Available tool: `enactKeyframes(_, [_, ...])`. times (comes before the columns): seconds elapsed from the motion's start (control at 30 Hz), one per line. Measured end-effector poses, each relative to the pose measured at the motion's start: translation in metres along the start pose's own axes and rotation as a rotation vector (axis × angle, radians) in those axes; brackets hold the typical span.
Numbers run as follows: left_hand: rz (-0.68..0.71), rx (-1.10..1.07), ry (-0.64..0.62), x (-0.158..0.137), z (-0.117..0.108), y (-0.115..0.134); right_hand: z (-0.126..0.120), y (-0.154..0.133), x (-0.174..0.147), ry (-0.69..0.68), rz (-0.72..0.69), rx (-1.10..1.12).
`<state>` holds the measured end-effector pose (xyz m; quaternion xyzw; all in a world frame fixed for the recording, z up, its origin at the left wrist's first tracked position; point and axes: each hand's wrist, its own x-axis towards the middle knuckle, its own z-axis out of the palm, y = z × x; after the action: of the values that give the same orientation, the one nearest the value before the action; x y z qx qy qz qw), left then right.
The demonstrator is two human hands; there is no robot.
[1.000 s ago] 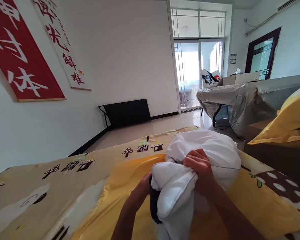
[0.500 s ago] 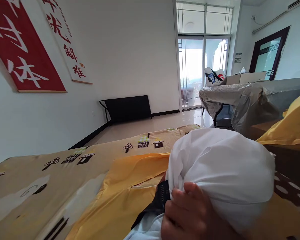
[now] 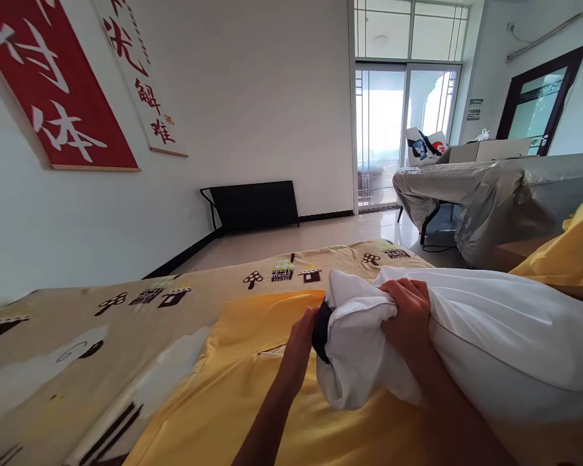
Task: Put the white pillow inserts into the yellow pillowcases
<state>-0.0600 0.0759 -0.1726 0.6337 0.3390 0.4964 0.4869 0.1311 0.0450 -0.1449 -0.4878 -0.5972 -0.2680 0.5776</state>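
1. A person's two bare hands work a white pillow above a bed-like surface, its bulk stretching off to the right and out of view. The white pillow [image 3: 510, 333] sits at the right of centre, above a spread of yellow fabric.
2. The right hand [image 3: 409, 317] is clenched on the pillow, knuckles up, bunching the white cloth into a narrow neck between the gathered end and the fuller body.
3. The left hand [image 3: 301, 331] grasps the gathered end at its left side, against a dark band [image 3: 322, 330]; some of its fingers are hidden from the camera.
4. Beneath both forearms lies the yellow fabric [image 3: 208, 408], spread flat and lightly creased, with a narrow slit [image 3: 272, 352] just left of the left hand.
5. Under the fabric, a beige blanket [image 3: 214, 279] carries printed houses, trees and white shapes, reaching from the left edge to behind the pillow.
6. At the far right, a second piece of yellow cloth [image 3: 576, 252] rises beyond the pillow, partly cut off by the frame.
7. Behind, a black panel [image 3: 257, 207] leans near the wall. A red hanging [image 3: 80, 110] and a white scroll [image 3: 143, 84] show brushed characters at left.
8. Glass sliding doors [image 3: 381, 133] brighten the background, beside plastic-draped furniture [image 3: 490, 194] that bears a pale box [image 3: 498, 151].
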Motion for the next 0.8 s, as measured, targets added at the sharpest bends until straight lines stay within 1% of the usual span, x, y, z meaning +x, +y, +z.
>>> enactKeyframes(0.07, [0.125,0.089,-0.077,-0.011,-0.002,0.021,-0.002,0.0,-0.001,0.052,0.006,-0.021])
enactKeyframes(0.1, [0.21,0.184,-0.065,-0.018,-0.001,0.03,-0.003,-0.001,-0.001,0.077,0.012,-0.033])
enactKeyframes(0.17, [0.362,0.423,0.034,-0.031,0.005,0.042,-0.003,-0.003,-0.002,0.128,0.011,-0.052])
enactKeyframes(0.2, [0.41,0.53,0.08,-0.035,0.01,0.045,-0.003,-0.004,-0.003,0.152,0.0,-0.055])
enactKeyframes(0.23, [0.439,0.607,0.106,-0.039,0.014,0.046,-0.002,-0.005,-0.003,0.175,-0.018,-0.054])
enactKeyframes(0.27, [0.439,0.649,0.11,-0.04,0.019,0.045,-0.002,-0.006,-0.004,0.198,-0.04,-0.048])
enactKeyframes(0.3, [0.415,0.656,0.102,-0.039,0.023,0.043,-0.002,-0.009,-0.005,0.217,-0.063,-0.039])
enactKeyframes(0.37, [0.332,0.6,0.097,-0.034,0.028,0.037,-0.005,-0.015,-0.005,0.226,-0.097,-0.022])
enactKeyframes(0.4, [0.289,0.564,0.105,-0.031,0.028,0.034,-0.006,-0.018,-0.005,0.198,-0.107,-0.016])
enactKeyframes(0.47, [0.235,0.522,0.133,-0.025,0.024,0.029,-0.01,-0.025,-0.005,0.077,-0.112,-0.01])
enactKeyframes(0.57, [0.226,0.486,0.172,-0.018,0.012,0.024,-0.011,-0.036,-0.004,-0.177,-0.07,-0.026])
enactKeyframes(0.63, [0.222,0.43,0.185,-0.014,0.004,0.022,-0.011,-0.044,-0.004,-0.31,-0.022,-0.059])
enactKeyframes(0.67, [0.214,0.396,0.188,-0.012,0.001,0.02,-0.012,-0.049,-0.005,-0.356,-0.004,-0.078])
enactKeyframes(0.73, [0.175,0.339,0.207,-0.007,-0.004,0.015,-0.015,-0.063,-0.007,-0.393,-0.013,-0.08])
enactKeyframes(0.8, [0.11,0.301,0.254,-0.001,-0.009,0.008,-0.021,-0.08,-0.012,-0.412,-0.053,0.002])
